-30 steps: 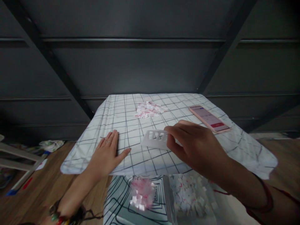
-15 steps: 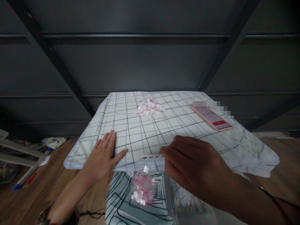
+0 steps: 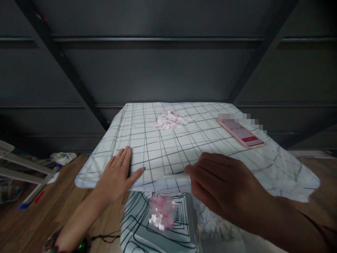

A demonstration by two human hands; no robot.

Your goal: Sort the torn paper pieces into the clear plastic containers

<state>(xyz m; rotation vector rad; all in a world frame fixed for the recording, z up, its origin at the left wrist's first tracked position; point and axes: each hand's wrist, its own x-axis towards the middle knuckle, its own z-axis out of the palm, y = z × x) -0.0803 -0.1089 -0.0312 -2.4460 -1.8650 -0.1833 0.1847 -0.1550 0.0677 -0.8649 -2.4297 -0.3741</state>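
Observation:
My left hand (image 3: pixel 118 172) lies flat near the left front of the table, fingers stretched out, on a white checked cloth (image 3: pixel 147 140). At the front edge, my right hand (image 3: pixel 218 179) is closed in a pinch. A thin pale strip (image 3: pixel 175 176) shows faintly at its fingertips, hard to tell from the cloth. Below the edge, a cluster of pink and shiny white bits (image 3: pixel 162 212) rests on a grey-blue fabric with black lines (image 3: pixel 139 228). Farther back on the table is a small heap of white and pink flakes (image 3: pixel 171 120).
A phone in a pink case (image 3: pixel 240 133) lies at the table's right. Under my right forearm is a clear container (image 3: pixel 197 228) with pale scraps. A dark panelled wall (image 3: pixel 158 70) rises behind the table; a white frame (image 3: pixel 28 175) stands at left.
The slotted pale strip at my right fingertips has become much less visible. A small white flake dropping below the edge is gone from there. My left hand stays flat.

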